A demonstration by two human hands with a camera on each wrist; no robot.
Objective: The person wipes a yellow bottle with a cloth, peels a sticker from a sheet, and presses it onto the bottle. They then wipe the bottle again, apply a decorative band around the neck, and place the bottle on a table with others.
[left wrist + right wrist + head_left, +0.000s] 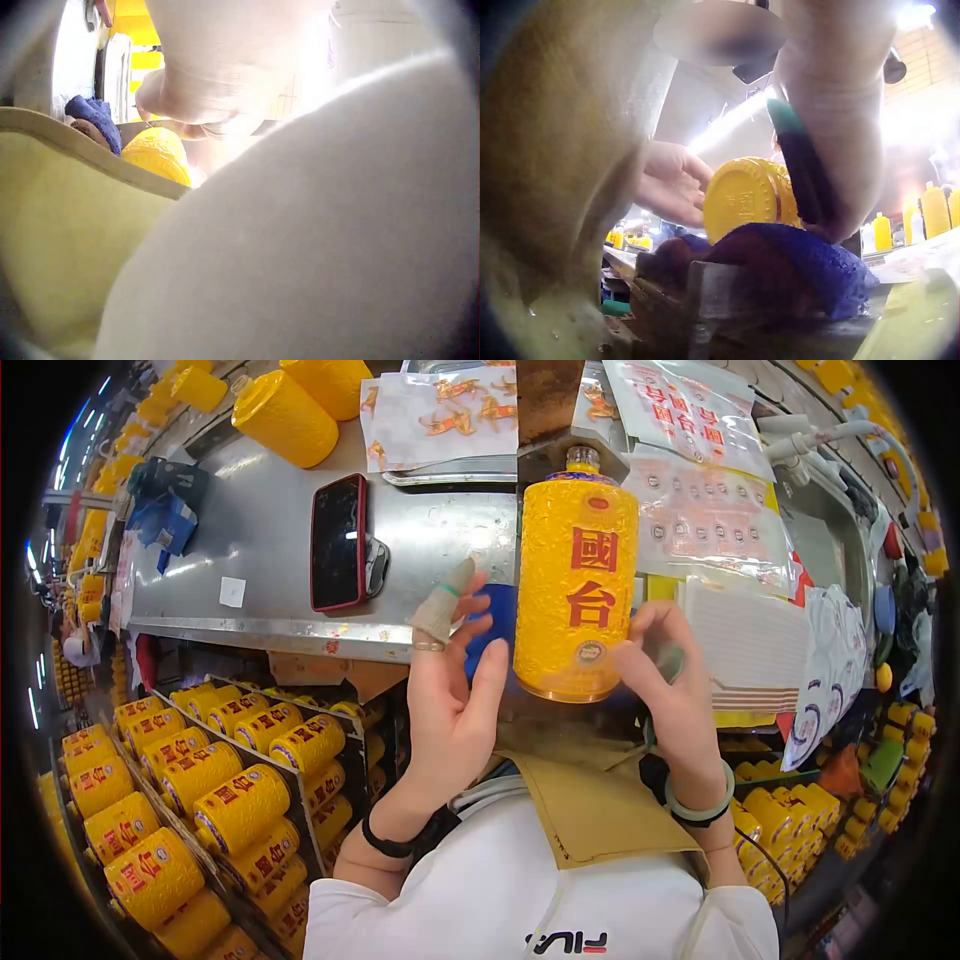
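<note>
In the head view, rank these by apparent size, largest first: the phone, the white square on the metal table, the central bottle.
1. Central bottle
2. Phone
3. White square

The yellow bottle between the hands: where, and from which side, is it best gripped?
Grip the yellow bottle round mid-body, probably from its left: it is broad and rounded there, its neck points away, and the left hand is nearby, while the right hand is at its right edge, near the base.
</note>
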